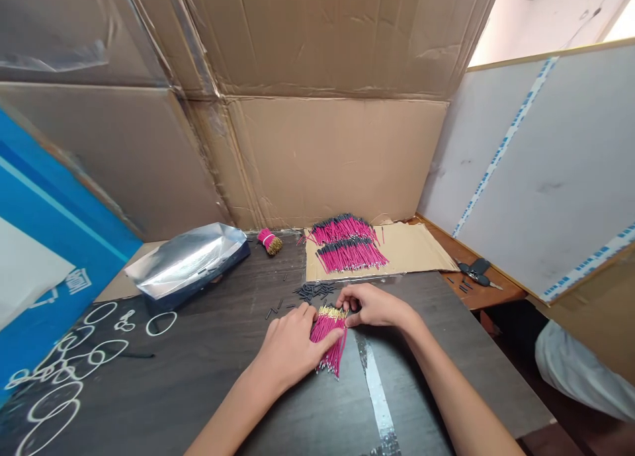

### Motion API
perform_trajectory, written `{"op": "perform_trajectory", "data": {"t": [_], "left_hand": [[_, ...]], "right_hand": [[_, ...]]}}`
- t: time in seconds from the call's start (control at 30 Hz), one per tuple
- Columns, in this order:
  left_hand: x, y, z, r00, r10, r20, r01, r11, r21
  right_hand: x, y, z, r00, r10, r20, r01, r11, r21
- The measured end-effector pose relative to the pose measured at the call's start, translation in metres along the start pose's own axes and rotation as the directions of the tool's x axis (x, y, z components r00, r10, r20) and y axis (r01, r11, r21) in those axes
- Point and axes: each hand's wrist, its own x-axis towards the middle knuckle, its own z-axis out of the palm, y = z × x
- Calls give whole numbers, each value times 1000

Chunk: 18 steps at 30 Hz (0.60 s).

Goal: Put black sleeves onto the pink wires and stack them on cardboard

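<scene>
A bunch of short pink wires (331, 342) with gold tips lies on the dark table (208, 376) between my hands. My left hand (292, 347) rests over the bunch's left side, thumb laid across the wires, fingers curled onto them. My right hand (374, 305) pinches at the gold-tipped end of the bunch. Small black sleeves (312, 290) lie scattered just beyond my fingers. Two finished piles of pink wires (347, 243) sit on a cardboard sheet (417, 247) further back.
A silver foil bag (191, 261) lies at the left. A small tied pink bundle (269, 241) sits near the back. Cardboard walls (322, 158) enclose the table. Keys (476, 271) lie on a wooden ledge at right. White rubber bands (89, 357) are scattered at the left.
</scene>
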Motion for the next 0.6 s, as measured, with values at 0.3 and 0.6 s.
{"op": "perform_trajectory", "data": {"t": [0.3,0.6], "left_hand": [[0,0,12,998,12,-56,-12,1000,0],[-4,0,18,985,85,-151,-75,995,71]], "right_hand": [[1,-5,5,994,106,-16,-107,994,-31],[0,-6,16,991,129,-20,-130,990,-49]]}}
